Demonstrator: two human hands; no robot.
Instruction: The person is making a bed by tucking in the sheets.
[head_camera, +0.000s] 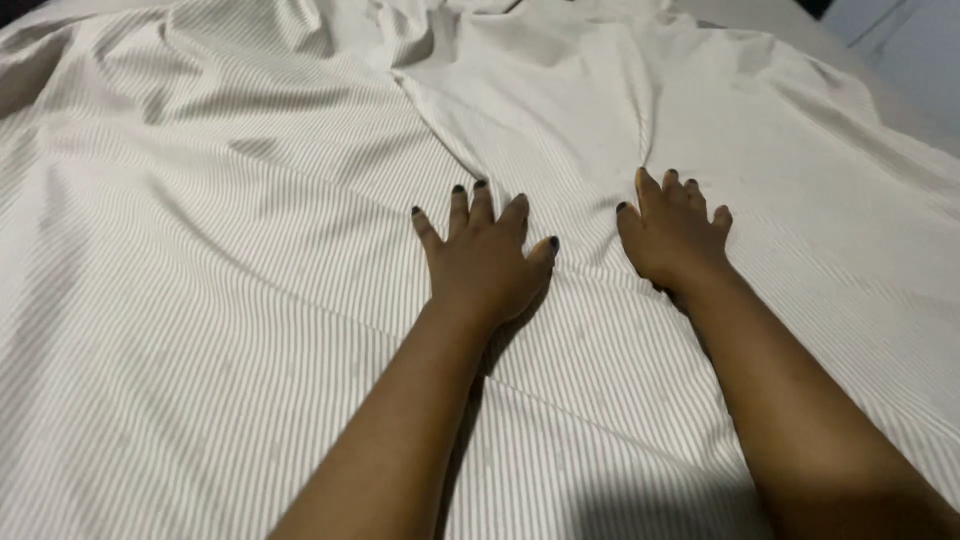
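Pressing down flat, both hands sit on one striped sheet (250, 300), side by side near frame centre. I count two hands, two bare forearms, no other person's hands in view.

Left hand (487, 262): palm down, fingers spread and straight, gripping nothing, touching the sheet. Five dark-painted nails visible. Thumb points toward the other hand.

Right hand (673, 238): palm down too, fingers closer together and slightly curled at the tips, holding nothing that I can see, resting on the sheet. Thumb toward the left hand. The two thumbs are near but apart, a strip of fabric between them.

The sheet is white with thin grey stripes and fills nearly the whole view, under and around both hands. One long fold (440, 130) runs diagonally from the top centre down to just beyond the left fingertips; a second crease (648, 120) runs down to the right hand's fingertips. More wrinkles bunch at the top edge. A diagonal seam line crosses under the forearms lower down.

One patch of pale floor (915, 50) shows at the top right corner, beyond the sheet's edge.
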